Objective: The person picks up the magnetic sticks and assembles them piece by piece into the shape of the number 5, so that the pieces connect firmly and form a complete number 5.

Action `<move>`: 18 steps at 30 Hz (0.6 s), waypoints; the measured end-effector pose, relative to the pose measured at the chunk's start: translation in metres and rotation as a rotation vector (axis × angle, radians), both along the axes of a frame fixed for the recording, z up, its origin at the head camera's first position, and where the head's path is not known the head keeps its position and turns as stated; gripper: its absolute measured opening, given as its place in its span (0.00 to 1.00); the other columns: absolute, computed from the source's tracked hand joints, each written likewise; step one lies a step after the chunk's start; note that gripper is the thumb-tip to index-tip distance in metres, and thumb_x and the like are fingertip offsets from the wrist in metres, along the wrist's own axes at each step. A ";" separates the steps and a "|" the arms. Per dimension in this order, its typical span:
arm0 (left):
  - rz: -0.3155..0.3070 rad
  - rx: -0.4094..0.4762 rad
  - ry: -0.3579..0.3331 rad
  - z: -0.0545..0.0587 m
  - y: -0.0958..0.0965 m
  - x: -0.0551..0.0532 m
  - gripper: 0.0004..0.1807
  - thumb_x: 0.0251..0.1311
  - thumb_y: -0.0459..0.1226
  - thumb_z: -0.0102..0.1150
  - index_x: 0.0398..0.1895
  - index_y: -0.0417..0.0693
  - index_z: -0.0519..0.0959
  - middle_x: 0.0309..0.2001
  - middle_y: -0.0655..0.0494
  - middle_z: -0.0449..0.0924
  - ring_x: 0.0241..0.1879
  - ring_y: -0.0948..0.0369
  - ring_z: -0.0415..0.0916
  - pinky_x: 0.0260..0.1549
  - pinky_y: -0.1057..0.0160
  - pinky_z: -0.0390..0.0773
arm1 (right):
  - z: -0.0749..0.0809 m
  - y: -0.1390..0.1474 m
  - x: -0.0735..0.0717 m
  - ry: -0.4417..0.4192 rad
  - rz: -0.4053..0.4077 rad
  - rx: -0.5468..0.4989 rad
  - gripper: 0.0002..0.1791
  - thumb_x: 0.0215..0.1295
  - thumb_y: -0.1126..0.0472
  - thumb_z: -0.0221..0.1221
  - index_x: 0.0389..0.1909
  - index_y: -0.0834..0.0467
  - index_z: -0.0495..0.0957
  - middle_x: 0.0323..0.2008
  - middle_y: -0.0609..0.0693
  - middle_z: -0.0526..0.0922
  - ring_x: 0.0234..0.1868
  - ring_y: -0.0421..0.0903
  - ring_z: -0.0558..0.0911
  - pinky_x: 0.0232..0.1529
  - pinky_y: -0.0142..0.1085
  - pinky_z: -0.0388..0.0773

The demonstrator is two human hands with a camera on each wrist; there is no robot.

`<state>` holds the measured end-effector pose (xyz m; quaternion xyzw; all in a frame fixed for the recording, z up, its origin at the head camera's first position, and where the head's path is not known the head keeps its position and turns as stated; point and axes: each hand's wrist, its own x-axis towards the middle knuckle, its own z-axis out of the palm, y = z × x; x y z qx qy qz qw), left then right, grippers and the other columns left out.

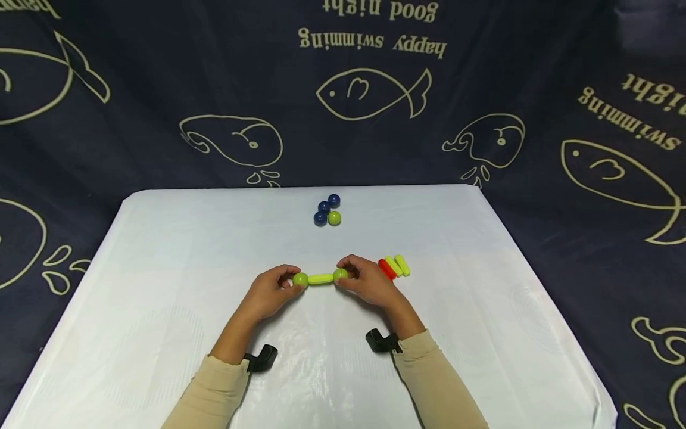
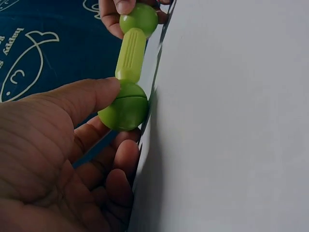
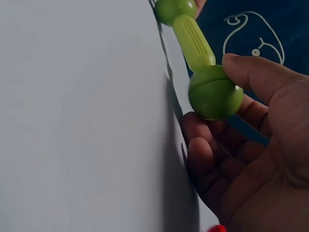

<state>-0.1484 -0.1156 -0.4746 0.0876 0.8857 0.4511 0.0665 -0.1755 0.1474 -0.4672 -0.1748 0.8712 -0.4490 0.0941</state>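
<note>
A yellow-green ridged rod [image 1: 321,279] joins two green balls, one at each end. My left hand [image 1: 272,291] pinches the left green ball [image 1: 301,279] between thumb and fingers. At the other end, the right green ball [image 1: 340,274] is pinched by my right hand [image 1: 371,283]. In the left wrist view the rod [image 2: 130,55] meets the left ball [image 2: 124,108] by my thumb tip. The right wrist view shows the right ball [image 3: 215,93] with a seam line around it, under the right thumb.
Beyond the hands, several dark blue balls [image 1: 324,207] lie beside a loose green ball [image 1: 334,218]. Right of my right hand are a red rod [image 1: 386,269] and two yellow-green rods [image 1: 402,265]. Everything lies on a white-covered table [image 1: 161,250], with dark printed cloth [image 1: 375,149] behind.
</note>
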 end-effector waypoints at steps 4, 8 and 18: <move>0.012 -0.015 0.019 0.000 0.001 0.000 0.20 0.61 0.40 0.68 0.56 0.45 0.80 0.38 0.57 0.79 0.34 0.60 0.72 0.36 0.58 0.70 | 0.007 0.007 0.001 0.023 -0.030 0.020 0.16 0.64 0.61 0.67 0.51 0.59 0.79 0.42 0.49 0.82 0.39 0.43 0.79 0.42 0.39 0.76; 0.021 -0.016 0.029 -0.001 0.002 0.000 0.20 0.61 0.40 0.68 0.55 0.44 0.80 0.39 0.56 0.80 0.35 0.60 0.72 0.36 0.58 0.71 | 0.019 0.019 0.001 0.035 -0.057 0.048 0.18 0.65 0.60 0.66 0.53 0.61 0.78 0.47 0.54 0.82 0.41 0.44 0.80 0.41 0.40 0.77; 0.037 -0.006 0.016 0.001 0.002 -0.001 0.22 0.63 0.41 0.65 0.59 0.43 0.78 0.49 0.51 0.81 0.38 0.59 0.75 0.38 0.57 0.73 | 0.042 0.058 0.013 0.122 -0.107 0.214 0.17 0.65 0.62 0.65 0.52 0.63 0.78 0.47 0.56 0.79 0.38 0.46 0.80 0.38 0.40 0.77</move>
